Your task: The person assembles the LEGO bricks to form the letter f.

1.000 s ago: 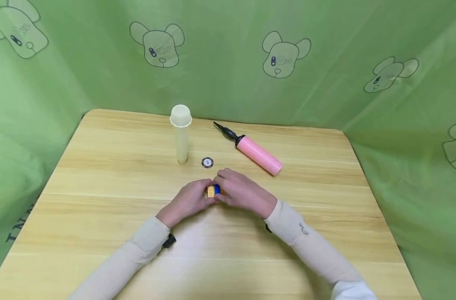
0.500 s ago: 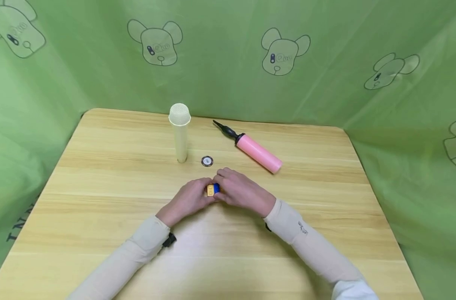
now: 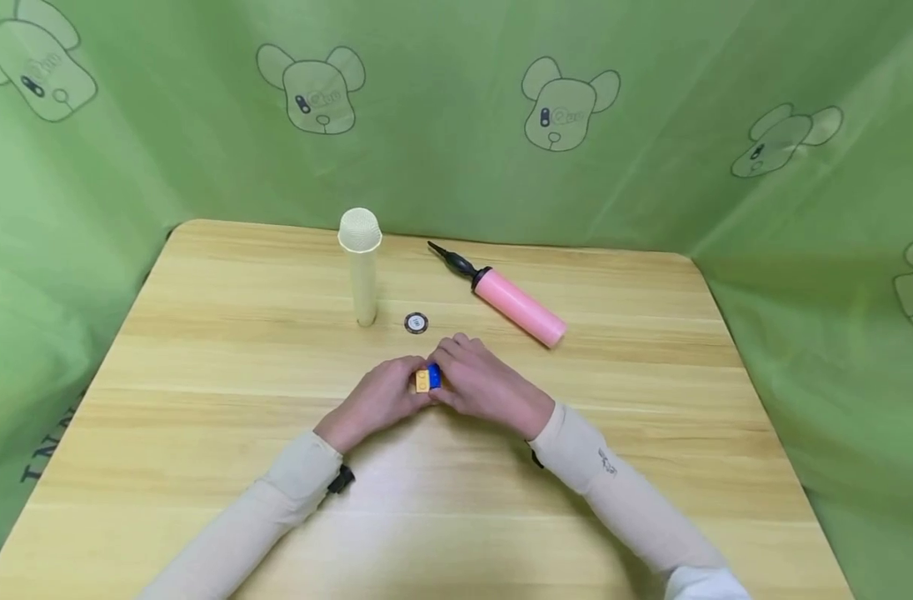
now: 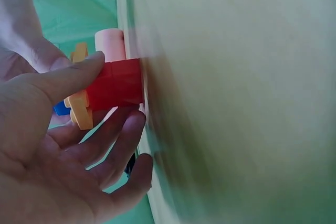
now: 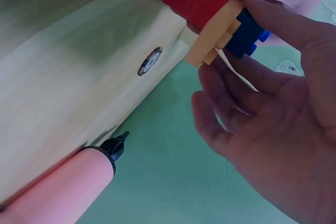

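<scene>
Both hands meet over the middle of the table around a small stack of toy building bricks. Its base is red bricks (image 4: pixel 115 83), standing at the table surface in the left wrist view. A yellow brick (image 3: pixel 422 381) lies across them, and a blue brick (image 3: pixel 435 377) sits on top at its right part. The left hand (image 3: pixel 377 396) holds the red and yellow part between thumb and fingers. With thumb and fingertips, the right hand (image 3: pixel 490 385) pinches the blue brick, whose studs show in the right wrist view.
Beyond the hands lies a round poker chip (image 3: pixel 416 322). A cream microphone (image 3: pixel 362 271) stands upright behind it to the left. At the back right lies a pink hand pump (image 3: pixel 520 308) with a black nozzle. Green curtain (image 3: pixel 441 125) encloses the table's far and side edges.
Hands and bricks stay in nearly the same place. The blue brick has shifted slightly away from the person against the yellow one, and a little more of it shows.
</scene>
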Demonstrator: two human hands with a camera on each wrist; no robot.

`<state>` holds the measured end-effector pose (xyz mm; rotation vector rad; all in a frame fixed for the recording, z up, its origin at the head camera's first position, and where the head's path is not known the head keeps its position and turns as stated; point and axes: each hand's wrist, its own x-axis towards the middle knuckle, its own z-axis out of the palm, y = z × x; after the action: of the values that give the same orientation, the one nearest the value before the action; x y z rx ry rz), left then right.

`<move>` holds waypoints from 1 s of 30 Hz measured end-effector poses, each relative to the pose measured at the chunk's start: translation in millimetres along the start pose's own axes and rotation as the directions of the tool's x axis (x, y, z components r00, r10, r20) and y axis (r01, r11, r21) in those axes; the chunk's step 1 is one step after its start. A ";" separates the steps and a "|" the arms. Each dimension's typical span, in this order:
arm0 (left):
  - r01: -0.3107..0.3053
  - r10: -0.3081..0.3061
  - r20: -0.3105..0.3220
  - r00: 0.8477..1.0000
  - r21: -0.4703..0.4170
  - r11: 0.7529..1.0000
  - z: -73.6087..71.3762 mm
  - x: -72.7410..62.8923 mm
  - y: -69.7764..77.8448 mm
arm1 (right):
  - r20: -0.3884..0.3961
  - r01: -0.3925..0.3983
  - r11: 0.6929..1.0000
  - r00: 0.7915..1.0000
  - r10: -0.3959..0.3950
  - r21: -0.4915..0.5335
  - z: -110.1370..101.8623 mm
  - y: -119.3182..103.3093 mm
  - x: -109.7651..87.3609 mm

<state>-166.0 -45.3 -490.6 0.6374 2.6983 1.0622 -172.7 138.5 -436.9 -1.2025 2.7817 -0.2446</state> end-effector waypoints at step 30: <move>0.039 -0.039 0.046 0.998 -0.009 0.999 -0.8 0.7 7.8 | 0.014 -0.478 0.848 0.873 0.488 0.229 -21.7 63.3 -118.1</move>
<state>-164.3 -40.4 -484.8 0.5974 2.6540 1.0380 -140.6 269.7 -424.0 -0.4223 2.8773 -0.5248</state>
